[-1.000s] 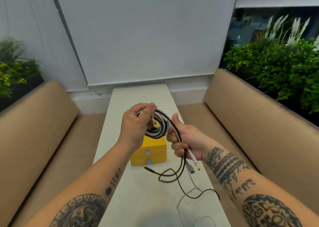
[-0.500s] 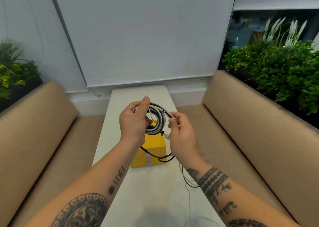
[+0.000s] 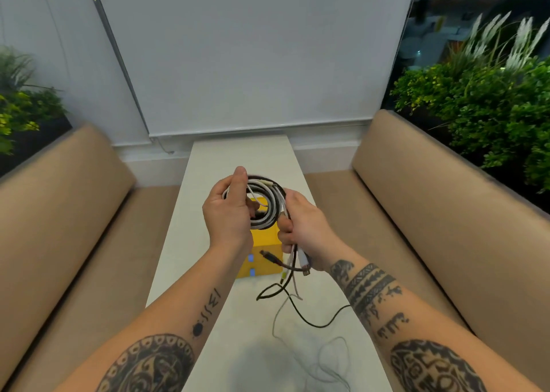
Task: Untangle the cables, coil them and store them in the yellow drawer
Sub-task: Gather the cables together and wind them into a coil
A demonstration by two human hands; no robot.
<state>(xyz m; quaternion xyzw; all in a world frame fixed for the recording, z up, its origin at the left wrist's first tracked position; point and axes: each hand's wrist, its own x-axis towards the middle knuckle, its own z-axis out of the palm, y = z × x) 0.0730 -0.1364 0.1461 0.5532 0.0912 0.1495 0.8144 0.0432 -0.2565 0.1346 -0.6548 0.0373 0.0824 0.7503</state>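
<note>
A coil of black and white cables (image 3: 269,205) hangs in the air above the table. My left hand (image 3: 227,213) grips the coil's left side with the thumb over the top. My right hand (image 3: 300,225) is closed round the strands leaving the coil's right side. Loose cable ends with plugs (image 3: 293,268) dangle below that fist and trail down onto the white table (image 3: 208,275). The yellow drawer box (image 3: 263,256) stands on the table under the coil, partly hidden by both hands; its two drawers with blue handles look closed.
Tan bench seats (image 3: 68,213) run along both sides of the narrow table. Thin black and white strands (image 3: 312,326) lie looped on the near part of the table. Green plants (image 3: 482,108) fill the right and left corners behind the seat backs.
My right hand has slid down from the coil's upper right to below it and now grips the strands in a fist. The loose ends swing lower over the table.
</note>
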